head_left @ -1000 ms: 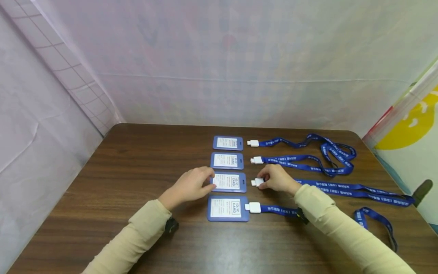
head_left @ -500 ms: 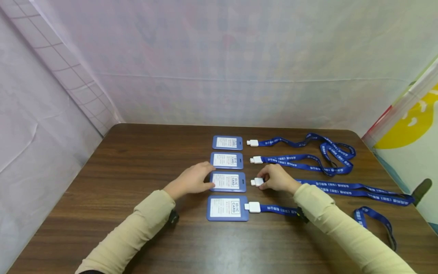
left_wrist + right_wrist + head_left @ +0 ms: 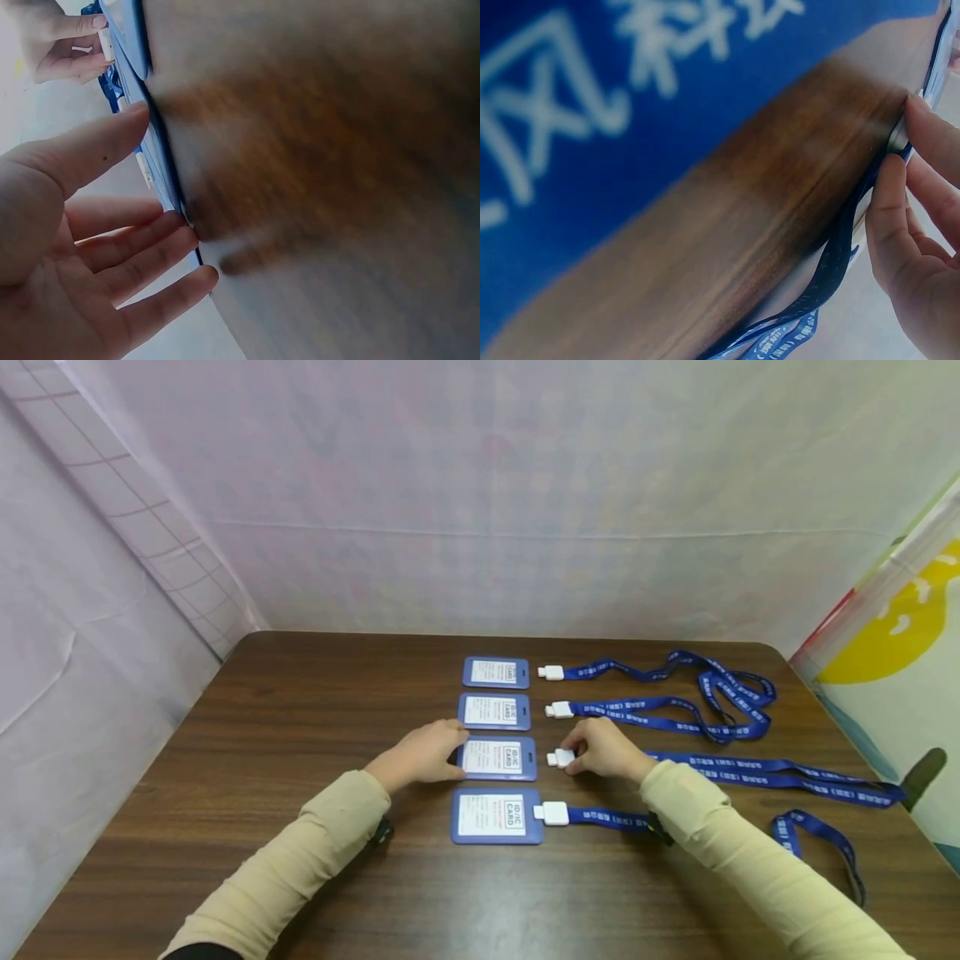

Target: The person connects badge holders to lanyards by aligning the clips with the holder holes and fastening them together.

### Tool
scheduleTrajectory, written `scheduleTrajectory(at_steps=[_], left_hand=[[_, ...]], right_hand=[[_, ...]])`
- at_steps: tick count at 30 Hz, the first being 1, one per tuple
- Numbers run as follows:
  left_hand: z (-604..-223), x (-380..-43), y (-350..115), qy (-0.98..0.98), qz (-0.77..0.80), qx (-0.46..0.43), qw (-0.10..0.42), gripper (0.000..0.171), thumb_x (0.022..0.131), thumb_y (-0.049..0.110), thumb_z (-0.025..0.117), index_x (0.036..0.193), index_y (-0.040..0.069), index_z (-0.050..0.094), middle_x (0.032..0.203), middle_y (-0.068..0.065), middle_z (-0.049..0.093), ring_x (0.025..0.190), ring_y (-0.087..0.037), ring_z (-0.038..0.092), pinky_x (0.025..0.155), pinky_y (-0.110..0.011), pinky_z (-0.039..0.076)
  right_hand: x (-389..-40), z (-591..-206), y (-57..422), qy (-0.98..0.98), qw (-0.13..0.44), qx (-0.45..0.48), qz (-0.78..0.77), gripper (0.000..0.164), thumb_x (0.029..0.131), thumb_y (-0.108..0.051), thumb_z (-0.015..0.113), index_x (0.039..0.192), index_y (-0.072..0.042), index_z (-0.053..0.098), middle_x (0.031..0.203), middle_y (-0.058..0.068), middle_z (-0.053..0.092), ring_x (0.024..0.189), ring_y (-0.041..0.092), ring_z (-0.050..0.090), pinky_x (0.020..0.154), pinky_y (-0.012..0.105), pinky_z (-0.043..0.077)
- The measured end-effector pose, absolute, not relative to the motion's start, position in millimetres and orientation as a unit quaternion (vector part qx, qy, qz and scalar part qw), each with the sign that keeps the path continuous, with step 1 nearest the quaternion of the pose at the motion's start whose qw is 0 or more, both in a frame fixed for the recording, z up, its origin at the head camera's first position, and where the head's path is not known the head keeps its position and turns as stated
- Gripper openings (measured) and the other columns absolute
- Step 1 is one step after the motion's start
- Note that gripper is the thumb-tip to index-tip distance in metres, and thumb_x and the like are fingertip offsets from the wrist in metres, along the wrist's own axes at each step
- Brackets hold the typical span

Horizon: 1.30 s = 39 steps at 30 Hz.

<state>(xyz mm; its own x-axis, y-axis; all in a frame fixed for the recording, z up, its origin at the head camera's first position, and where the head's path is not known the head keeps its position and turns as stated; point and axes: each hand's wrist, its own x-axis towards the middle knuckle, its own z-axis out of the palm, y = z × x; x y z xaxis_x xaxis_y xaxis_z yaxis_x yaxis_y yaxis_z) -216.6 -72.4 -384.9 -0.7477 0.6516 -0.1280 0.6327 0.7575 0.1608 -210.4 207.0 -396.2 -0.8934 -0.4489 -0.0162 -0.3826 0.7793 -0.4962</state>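
Several blue ID badge holders lie in a column. My left hand (image 3: 420, 754) is at the left end of the third badge holder (image 3: 498, 758) from the back, its thumb and fingers spread along that edge. Across a small gap, my right hand (image 3: 607, 748) pinches the white clip (image 3: 558, 759) of a blue lanyard (image 3: 787, 778) between thumb and fingers. In the left wrist view the left fingers (image 3: 154, 259) look loosely extended against the holder's blue edge (image 3: 159, 131). The right wrist view shows the right fingertips around the clip (image 3: 898, 135).
The nearest badge holder (image 3: 497, 831) meets its lanyard's white clip (image 3: 555, 813) at its slot. Behind, two badge holders (image 3: 495, 672) lie apart from their clips (image 3: 551, 672). Blue straps (image 3: 738, 691) spread rightward over the brown table (image 3: 300, 710). A pale curtain (image 3: 480, 527) hangs behind.
The left hand has shifted very slightly at the third holder's left end, its forearm swinging a little. The right hand keeps its pinch on the clip. The whole view slides slightly left.
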Motion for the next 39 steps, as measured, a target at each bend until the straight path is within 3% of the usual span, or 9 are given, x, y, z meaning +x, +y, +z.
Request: scheduleTrajectory(at_steps=[11,39], left_hand=[[-385.8,-217.4,-71.6,0.934,0.049,0.342,0.089,0.049,0.075,0.031,0.074,0.108,-0.003,0.061,0.114,-0.018,0.055,0.102,-0.030,0.054,0.086,-0.039,0.046],[-382.4,-216.3,-67.4,0.938,0.038,0.330,0.097,0.046,0.074,0.029,0.075,0.106,-0.002,0.063,0.116,-0.016,0.053,0.105,-0.029,0.052,0.087,-0.039,0.046]], right_hand=[[-212.1,-398.8,207.3,0.939,0.049,-0.234,-0.248,0.025,0.062,-0.009,0.081,0.082,0.001,0.070,0.071,0.001,0.060,0.063,0.012,0.050,0.056,0.024,0.043],[-211.8,-397.4,201.6,0.940,0.052,-0.237,-0.241,0.026,0.063,-0.012,0.081,0.084,-0.001,0.071,0.071,0.000,0.060,0.062,0.011,0.050,0.056,0.024,0.043]])
